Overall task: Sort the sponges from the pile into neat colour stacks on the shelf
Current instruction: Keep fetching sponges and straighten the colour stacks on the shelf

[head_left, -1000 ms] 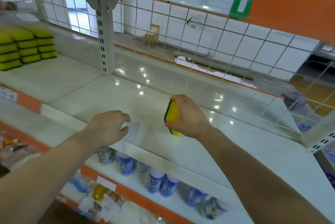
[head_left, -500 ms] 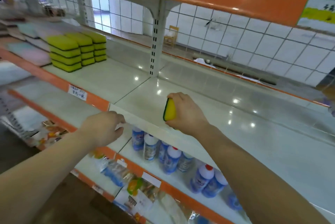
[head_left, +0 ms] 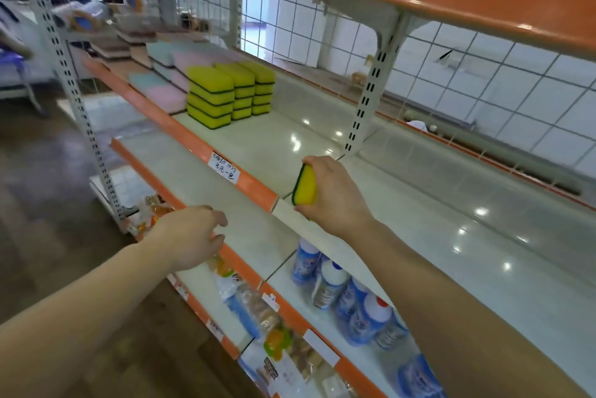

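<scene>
Item: yellow sponge (head_left: 306, 185), green-backed, held on edge in right hand (head_left: 335, 196), grip pinching it at shelf (head_left: 258, 146) front lip. Yellow stacks (head_left: 230, 93) lie far left and back of sponge, well apart. Bare shelf between. Left hand (head_left: 190, 236) nearer stacks, loosely curled, empty.

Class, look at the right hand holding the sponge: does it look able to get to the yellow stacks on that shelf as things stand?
Probably yes. The shelf between the right hand, with its sponge, and the yellow stacks lies bare, with nothing standing in the way, though the arm must stretch further left.
</scene>
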{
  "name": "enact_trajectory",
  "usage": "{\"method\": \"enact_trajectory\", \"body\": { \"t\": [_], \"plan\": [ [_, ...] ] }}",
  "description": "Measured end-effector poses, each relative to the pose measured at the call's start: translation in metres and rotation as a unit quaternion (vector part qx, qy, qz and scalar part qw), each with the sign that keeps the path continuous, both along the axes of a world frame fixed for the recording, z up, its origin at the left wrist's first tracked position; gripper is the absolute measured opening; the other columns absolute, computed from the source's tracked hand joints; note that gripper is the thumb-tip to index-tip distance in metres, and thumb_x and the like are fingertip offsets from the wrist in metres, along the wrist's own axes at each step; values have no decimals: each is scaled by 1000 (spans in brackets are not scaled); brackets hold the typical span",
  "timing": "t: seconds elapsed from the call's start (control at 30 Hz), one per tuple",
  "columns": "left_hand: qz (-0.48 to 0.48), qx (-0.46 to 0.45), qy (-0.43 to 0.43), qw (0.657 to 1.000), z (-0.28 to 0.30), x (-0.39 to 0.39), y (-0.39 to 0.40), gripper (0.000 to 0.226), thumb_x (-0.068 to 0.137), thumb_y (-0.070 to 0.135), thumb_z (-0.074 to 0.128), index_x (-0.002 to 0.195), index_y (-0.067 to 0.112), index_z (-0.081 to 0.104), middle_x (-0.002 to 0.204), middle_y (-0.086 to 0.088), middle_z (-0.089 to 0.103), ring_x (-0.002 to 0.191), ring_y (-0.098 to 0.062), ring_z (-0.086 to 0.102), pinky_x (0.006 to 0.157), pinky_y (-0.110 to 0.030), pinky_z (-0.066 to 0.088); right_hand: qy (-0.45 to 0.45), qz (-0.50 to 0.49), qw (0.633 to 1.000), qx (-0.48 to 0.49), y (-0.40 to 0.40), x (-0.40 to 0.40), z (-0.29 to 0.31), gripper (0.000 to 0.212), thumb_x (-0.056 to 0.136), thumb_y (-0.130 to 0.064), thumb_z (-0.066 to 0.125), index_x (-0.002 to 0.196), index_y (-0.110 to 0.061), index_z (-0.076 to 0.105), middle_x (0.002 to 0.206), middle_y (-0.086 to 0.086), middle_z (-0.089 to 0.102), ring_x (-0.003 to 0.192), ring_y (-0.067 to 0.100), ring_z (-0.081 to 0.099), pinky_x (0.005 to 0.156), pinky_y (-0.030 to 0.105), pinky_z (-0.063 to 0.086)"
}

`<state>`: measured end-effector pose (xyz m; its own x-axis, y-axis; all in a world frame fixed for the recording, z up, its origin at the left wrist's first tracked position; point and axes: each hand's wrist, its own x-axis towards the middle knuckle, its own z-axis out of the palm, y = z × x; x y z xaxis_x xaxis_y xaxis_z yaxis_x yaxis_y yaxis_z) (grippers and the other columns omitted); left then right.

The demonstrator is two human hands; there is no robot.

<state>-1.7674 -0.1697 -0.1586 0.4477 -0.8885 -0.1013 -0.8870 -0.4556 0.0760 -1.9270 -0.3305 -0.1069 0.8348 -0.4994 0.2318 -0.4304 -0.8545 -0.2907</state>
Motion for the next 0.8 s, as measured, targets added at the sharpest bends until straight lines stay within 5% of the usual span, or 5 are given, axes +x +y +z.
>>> {"method": "enact_trajectory", "body": {
  "t": [0.8],
  "plan": [
    [108, -61, 3, 992, 16, 171, -53, 40, 96, 33, 41, 135, 26, 44, 128, 7, 54, 114, -14, 54, 90, -30, 47, 131, 42, 990, 26, -94, 217, -10, 83, 80, -39, 69, 145, -11, 26, 140, 10, 30, 130, 25, 30, 103, 32, 33]
  ]
}}
